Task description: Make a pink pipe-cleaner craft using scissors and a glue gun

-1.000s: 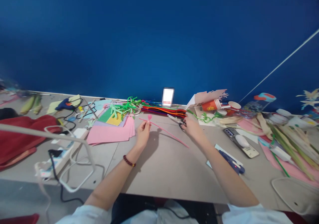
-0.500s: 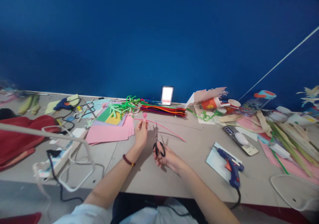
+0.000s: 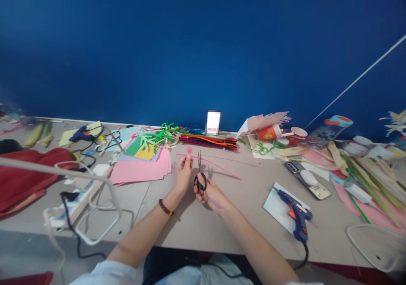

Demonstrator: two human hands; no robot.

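Note:
My left hand (image 3: pixel 185 169) pinches a pink pipe cleaner (image 3: pixel 218 167) near one end. A small pink curled piece (image 3: pixel 189 150) stands up above its fingertips. The long pink length runs off to the right over the table. In my right hand (image 3: pixel 208 194) are black-handled scissors (image 3: pixel 199 179), their blades pointing away from me and nearly closed. The blade tips are close to the left fingers, beside the pink pipe cleaner; whether they touch it I cannot tell.
Behind the hands lies a bundle of coloured pipe cleaners (image 3: pixel 209 141). Pink paper (image 3: pixel 139 169) is to the left, near a power strip (image 3: pixel 79 196). A blue glue gun (image 3: pixel 296 213) rests at right, with a phone (image 3: pixel 307 180) behind it.
My left hand has shifted slightly right with the pink piece. The scissors have moved up and their blades have come closer together.

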